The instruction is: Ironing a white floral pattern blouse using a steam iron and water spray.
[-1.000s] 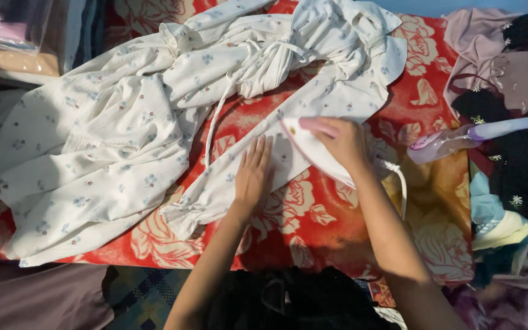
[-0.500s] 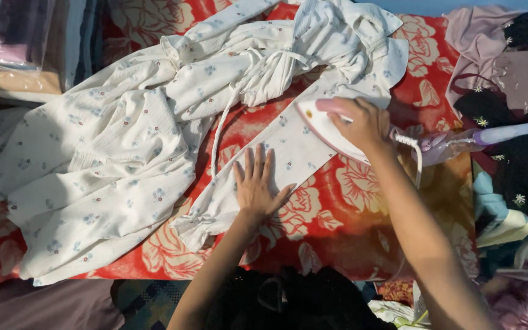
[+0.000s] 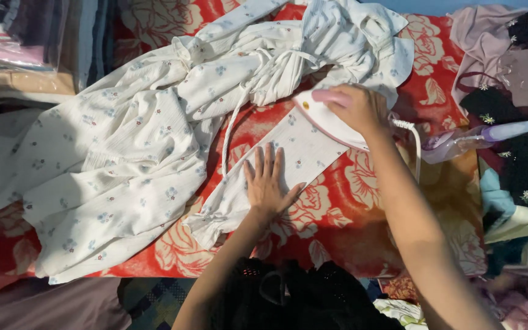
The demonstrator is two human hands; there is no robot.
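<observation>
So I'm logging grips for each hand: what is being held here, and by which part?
The right hand grips the iron by its pink handle. The left hand holds nothing; it lies flat on the white sleeve.

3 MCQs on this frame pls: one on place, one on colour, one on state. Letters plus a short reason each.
1. Where does the left hand lie?
A. flat on the garment's sleeve
B. on the spray bottle
C. on the iron's cord

2. What colour is the cloth under the garment?
A. plain blue
B. red with pale flowers
C. black

3. What is the right hand doing?
A. hanging free above the cloth
B. resting open on the cloth
C. closed in a grip on the iron's handle

Answers:
1 A, the fingers are spread flat on the white floral sleeve.
2 B, red fabric with a pale flower print shows around the white garment.
3 C, the fingers wrap the pink handle of the iron, which sits on the sleeve.
</observation>
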